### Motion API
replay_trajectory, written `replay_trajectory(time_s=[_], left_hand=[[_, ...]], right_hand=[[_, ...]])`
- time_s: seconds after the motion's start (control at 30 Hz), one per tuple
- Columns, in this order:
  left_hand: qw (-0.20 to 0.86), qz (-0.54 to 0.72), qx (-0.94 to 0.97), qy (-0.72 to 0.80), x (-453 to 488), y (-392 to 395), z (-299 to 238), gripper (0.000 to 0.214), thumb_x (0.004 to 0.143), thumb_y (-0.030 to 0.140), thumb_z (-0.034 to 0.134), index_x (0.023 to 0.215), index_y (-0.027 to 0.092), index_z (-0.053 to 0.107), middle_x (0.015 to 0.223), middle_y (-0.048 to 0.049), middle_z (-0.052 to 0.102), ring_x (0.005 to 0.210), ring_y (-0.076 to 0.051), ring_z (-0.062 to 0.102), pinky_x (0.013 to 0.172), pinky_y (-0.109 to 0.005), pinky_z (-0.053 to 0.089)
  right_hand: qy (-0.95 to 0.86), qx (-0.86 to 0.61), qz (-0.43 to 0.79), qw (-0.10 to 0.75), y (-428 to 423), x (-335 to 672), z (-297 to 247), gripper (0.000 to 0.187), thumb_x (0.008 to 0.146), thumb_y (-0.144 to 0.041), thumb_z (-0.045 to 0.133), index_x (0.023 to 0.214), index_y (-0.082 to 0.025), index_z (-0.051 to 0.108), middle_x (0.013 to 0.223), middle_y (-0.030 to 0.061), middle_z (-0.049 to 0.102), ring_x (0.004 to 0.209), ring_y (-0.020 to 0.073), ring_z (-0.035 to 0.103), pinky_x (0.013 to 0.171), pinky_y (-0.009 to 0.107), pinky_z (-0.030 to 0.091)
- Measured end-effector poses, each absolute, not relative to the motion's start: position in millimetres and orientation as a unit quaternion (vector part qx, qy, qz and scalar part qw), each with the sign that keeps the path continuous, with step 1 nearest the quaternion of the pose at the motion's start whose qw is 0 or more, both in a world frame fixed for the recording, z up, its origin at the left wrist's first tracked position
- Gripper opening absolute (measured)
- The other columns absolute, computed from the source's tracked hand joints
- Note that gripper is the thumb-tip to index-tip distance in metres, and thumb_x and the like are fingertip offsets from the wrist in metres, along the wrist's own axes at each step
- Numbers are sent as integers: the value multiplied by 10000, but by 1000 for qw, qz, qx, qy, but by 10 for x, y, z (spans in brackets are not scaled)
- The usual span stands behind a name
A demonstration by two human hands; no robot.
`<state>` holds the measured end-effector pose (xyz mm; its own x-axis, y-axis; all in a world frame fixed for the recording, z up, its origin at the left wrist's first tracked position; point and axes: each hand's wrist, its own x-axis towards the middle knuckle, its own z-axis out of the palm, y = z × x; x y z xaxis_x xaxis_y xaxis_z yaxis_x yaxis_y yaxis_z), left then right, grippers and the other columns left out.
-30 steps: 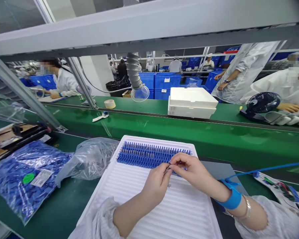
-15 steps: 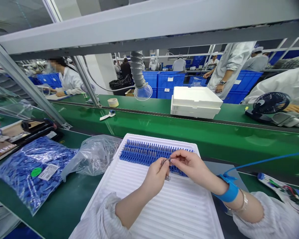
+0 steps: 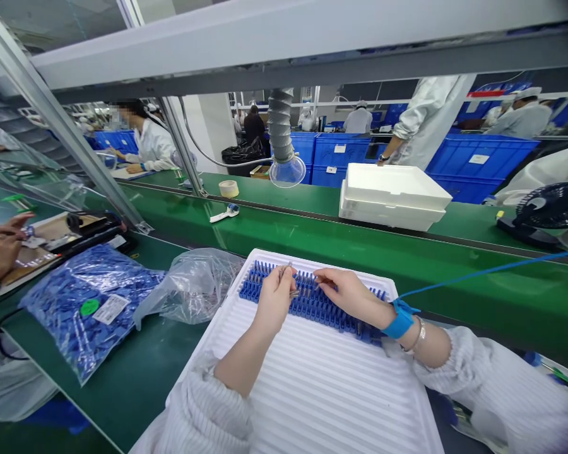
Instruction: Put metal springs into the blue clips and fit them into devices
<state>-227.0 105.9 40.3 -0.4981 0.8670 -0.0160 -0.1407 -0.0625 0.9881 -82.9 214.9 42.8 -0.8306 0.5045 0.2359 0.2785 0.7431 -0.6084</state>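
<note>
My left hand (image 3: pixel 273 299) is closed round several small metal springs (image 3: pixel 294 294), whose coils poke out between and above the fingers. It hovers over the left part of the rows of blue plastic pieces (image 3: pixel 319 309). To its right, my right hand (image 3: pixel 353 295) is bent down to the back row, thumb and forefinger nearly together at the pieces. Whatever those fingertips hold is too small to make out. The blue pieces stand upright in close rows along the far side of a white ribbed tray (image 3: pixel 312 384), and metal coils show in some of them.
Left of the tray lie a clear plastic bag (image 3: pixel 194 287) and a bag of blue parts (image 3: pixel 92 302). A co-worker's hands (image 3: pixel 2 246) are at far left. White foam boxes (image 3: pixel 392 195), a tape roll (image 3: pixel 228 188) and a fan (image 3: pixel 549 211) stand behind. A blue cord (image 3: pixel 492 271) runs from my right wrist.
My hands were together at the springs and have parted. The left, still with springs, is farther left; the right has come down onto the blue rows. The whole view has shifted.
</note>
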Motion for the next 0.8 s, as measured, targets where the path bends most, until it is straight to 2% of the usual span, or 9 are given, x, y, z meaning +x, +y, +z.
replay_trajectory(time_s=[0.13, 0.23, 0.33, 0.5, 0.67, 0.8], left_hand=[[379, 639, 352, 569, -2231, 1050, 360, 217, 851, 369, 439, 829, 170, 524, 589, 63, 416, 437, -36, 309, 395, -163, 223], [373, 635, 362, 572, -2226, 1048, 357, 211, 860, 358, 425, 833, 176, 527, 587, 64, 417, 443, -39, 317, 407, -165, 243], [365, 632, 368, 576, -2236, 1055, 358, 213, 864, 359, 418, 843, 179, 531, 587, 63, 424, 448, -42, 324, 415, -168, 255], [354, 626, 382, 581, -2239, 1068, 349, 226, 868, 366, 412, 852, 178, 535, 581, 62, 431, 446, -44, 327, 427, -174, 264], [343, 615, 395, 589, -2235, 1063, 356, 226, 870, 361, 404, 864, 179, 539, 575, 61, 436, 450, -50, 333, 445, -184, 277], [330, 603, 409, 600, -2238, 1065, 345, 224, 872, 349, 390, 860, 179, 535, 574, 59, 435, 471, -64, 361, 471, -196, 295]], right_hand=[[-936, -193, 250, 158, 2128, -878, 356, 348, 793, -66, 438, 1083, -185, 588, 934, 44, 656, 803, 186, 606, 720, 286, 450], [-944, -194, 229, 134, 2112, -895, 332, 361, 778, -51, 441, 1070, -198, 594, 870, 29, 660, 732, 174, 603, 666, 261, 433], [-949, -199, 215, 116, 2116, -909, 316, 331, 768, -48, 443, 1011, -195, 613, 825, 25, 662, 704, 177, 606, 633, 253, 421], [-951, -206, 204, 108, 2126, -926, 309, 263, 769, -58, 455, 935, -185, 615, 867, 41, 669, 758, 195, 619, 662, 259, 419], [-948, -201, 223, 107, 2104, -948, 327, 240, 759, -51, 460, 880, -194, 610, 737, 11, 652, 635, 169, 595, 580, 239, 395], [-936, -205, 255, 131, 2099, -921, 390, 173, 782, -118, 499, 872, -197, 624, 736, 15, 654, 611, 162, 582, 574, 241, 401]])
